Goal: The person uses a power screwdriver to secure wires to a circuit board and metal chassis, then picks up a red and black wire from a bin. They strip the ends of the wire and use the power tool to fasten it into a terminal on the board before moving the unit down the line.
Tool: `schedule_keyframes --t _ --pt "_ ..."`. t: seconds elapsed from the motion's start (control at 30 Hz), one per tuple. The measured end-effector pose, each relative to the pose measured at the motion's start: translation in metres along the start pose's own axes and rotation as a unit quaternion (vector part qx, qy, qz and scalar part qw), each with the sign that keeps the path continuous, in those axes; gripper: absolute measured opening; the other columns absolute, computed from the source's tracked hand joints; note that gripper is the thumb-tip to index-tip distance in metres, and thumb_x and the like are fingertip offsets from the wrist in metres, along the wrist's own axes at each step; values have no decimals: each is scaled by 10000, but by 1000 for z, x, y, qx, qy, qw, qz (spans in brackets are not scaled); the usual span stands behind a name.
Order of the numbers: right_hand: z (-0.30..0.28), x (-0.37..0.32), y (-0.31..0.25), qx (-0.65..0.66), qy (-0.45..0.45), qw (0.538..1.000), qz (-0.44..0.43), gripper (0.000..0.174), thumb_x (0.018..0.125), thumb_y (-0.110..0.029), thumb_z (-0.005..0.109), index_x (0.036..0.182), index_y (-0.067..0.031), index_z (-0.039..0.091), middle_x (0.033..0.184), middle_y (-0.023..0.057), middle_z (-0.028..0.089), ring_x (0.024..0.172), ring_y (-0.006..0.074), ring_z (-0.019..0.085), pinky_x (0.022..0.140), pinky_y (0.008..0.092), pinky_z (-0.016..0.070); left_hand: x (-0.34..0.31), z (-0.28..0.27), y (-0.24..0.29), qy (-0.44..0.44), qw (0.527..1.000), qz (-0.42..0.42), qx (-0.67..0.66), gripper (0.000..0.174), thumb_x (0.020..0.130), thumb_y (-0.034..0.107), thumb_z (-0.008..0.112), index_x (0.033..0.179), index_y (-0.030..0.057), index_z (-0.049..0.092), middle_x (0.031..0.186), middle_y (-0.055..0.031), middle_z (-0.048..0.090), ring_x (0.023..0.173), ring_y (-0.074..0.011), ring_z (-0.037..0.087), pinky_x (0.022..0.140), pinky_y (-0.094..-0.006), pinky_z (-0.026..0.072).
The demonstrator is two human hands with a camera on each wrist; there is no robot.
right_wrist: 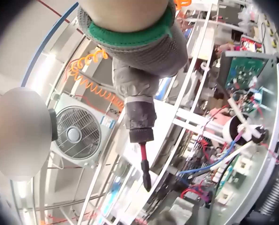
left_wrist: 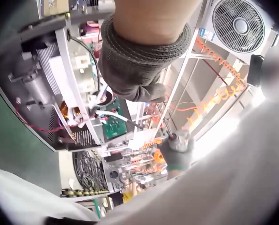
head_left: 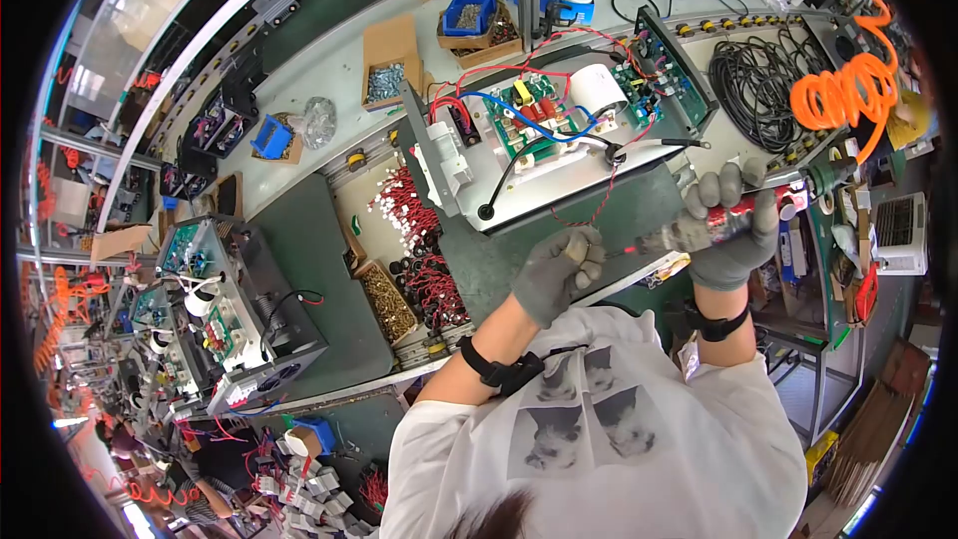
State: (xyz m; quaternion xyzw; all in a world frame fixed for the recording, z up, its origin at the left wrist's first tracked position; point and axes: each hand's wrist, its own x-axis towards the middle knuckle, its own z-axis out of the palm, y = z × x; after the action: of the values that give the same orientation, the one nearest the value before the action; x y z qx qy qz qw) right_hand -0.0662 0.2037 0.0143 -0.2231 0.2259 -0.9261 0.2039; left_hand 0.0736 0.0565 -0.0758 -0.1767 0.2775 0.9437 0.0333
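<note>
The left gloved hand (head_left: 559, 274) is at the front edge of the bench with its fingers curled; nothing can be made out in it. Its curled fingers also show in the left wrist view, below the cuff (left_wrist: 135, 79). The right gloved hand (head_left: 733, 240) grips a red and dark power screwdriver (head_left: 689, 234), whose bit points at the left hand, a short gap away. In the right wrist view the driver (right_wrist: 140, 115) ends in a red and black bit (right_wrist: 146, 173). Behind the hands lies an open metal chassis (head_left: 519, 195) with circuit boards, a white cylinder (head_left: 597, 88) and red and blue wires.
A box of brass-coloured parts (head_left: 387, 301) and red wire bundles (head_left: 431, 284) lie left of the hands. Coiled black cable (head_left: 763, 90) and an orange air hose (head_left: 838, 95) are at the right. Another chassis (head_left: 249, 319) stands at the left.
</note>
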Motion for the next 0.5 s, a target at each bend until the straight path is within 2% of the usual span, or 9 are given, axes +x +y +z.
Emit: schedule_keyframes --t 0.07,0.13,0.27,0.5 --pt "1 7 5 -1 -18 1000 -11 200 882 -266 516 992 -102 485 724 53 434 670 203 434 624 332 395 7 -1 -4 -19 1000 8 -13 365 903 331 551 1061 3 530 840 -45 572 646 -72 498 518 -170 377" --pt "-3 14 7 -10 -28 999 -13 198 880 -267 517 986 -102 484 719 55 433 665 209 440 620 334 396 8 0 -5 -4 1000 25 18 403 894 368 550 1052 -2 536 775 -44 568 572 -72 475 461 -179 352" --pt "-13 25 11 -28 -31 999 -16 186 881 -262 513 960 -99 471 707 62 430 658 217 452 603 337 397 11 17 -3 61 996 48 48 404 900 367 542 1043 -12 539 720 -46 550 537 -68 454 433 -177 330" --pt "-14 35 15 -54 -77 996 2 188 882 -243 519 964 -96 436 731 77 443 678 232 484 604 352 442 28 31 5 126 991 14 34 353 914 313 541 1019 -24 535 716 -53 544 506 -70 412 429 -181 305"
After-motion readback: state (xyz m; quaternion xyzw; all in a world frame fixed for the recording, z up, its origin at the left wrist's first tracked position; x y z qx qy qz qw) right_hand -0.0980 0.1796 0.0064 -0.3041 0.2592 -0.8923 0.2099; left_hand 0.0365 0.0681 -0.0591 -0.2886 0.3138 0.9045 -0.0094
